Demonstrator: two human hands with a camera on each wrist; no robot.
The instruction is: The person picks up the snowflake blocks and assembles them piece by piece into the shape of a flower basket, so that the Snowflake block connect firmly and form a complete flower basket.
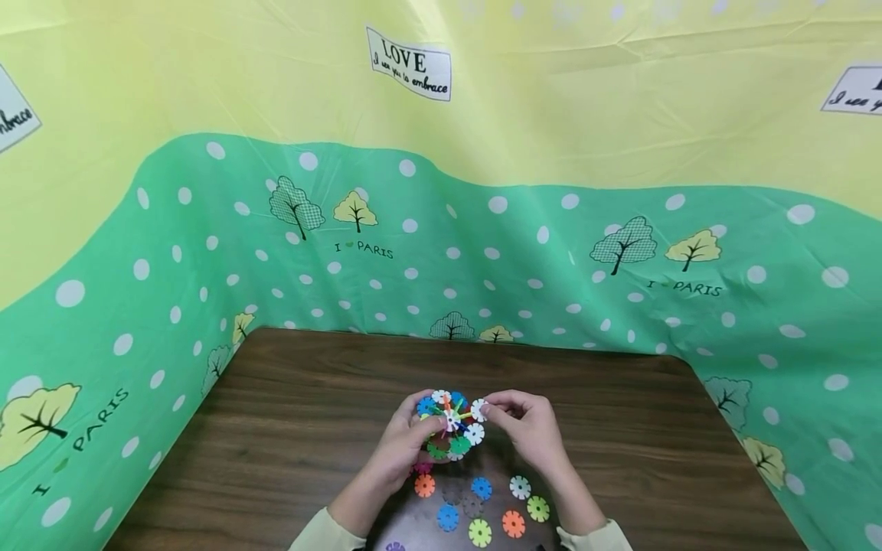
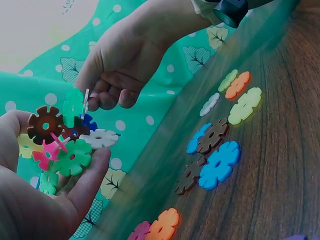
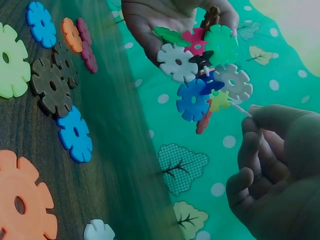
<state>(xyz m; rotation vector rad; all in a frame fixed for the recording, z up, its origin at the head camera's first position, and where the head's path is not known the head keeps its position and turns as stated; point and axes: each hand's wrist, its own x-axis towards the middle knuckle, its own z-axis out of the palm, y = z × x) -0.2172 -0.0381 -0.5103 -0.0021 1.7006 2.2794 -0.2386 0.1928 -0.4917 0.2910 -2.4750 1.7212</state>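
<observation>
Above the near part of a brown table (image 1: 289,428), a person's left hand (image 1: 402,441) grips a ball-like cluster of slotted discs (image 1: 451,420) while the right hand (image 1: 529,425) pinches a white disc (image 1: 478,410) at its right side, against a yellow disc (image 3: 219,101). Squaring slot to slot and pressing gently, without squeezing the cluster, should serve best; loose discs (image 1: 448,517) lie nearer.

From the head, looks forward and down over the table (image 1: 620,428), farthest off. From the left wrist, looks closely, tilted, past the left hand (image 2: 40,200) toward the right hand (image 2: 117,70); from the right wrist, conversely. In all three, shows the joined discs (image 2: 75,166).
</observation>
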